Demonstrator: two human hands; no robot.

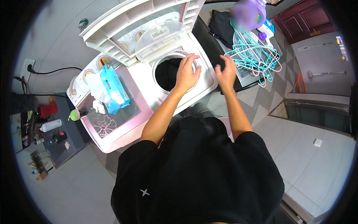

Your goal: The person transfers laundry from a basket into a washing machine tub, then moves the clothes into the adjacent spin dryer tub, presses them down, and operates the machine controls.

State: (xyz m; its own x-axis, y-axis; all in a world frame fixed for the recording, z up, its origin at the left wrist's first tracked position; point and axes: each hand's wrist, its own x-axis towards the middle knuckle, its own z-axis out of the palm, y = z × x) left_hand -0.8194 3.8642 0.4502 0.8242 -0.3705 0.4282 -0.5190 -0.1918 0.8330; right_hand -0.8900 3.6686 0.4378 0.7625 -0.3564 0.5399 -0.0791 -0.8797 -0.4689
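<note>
Your left hand (188, 74) is released, fingers parted, over the right part of the spin tub's rim (158, 88); the black cloth (166, 74) lies inside, toward the washing machine's (136, 118) right end. Your right hand (225, 73) (also released, fingers curved) is just past that right edge, near the teal hangers (255, 56).

Washer (146, 85) is white and pink, pink flower outline (104, 125). Drum cloth (166, 74) is black. Hangers (256, 54) are teal and pink.
</note>
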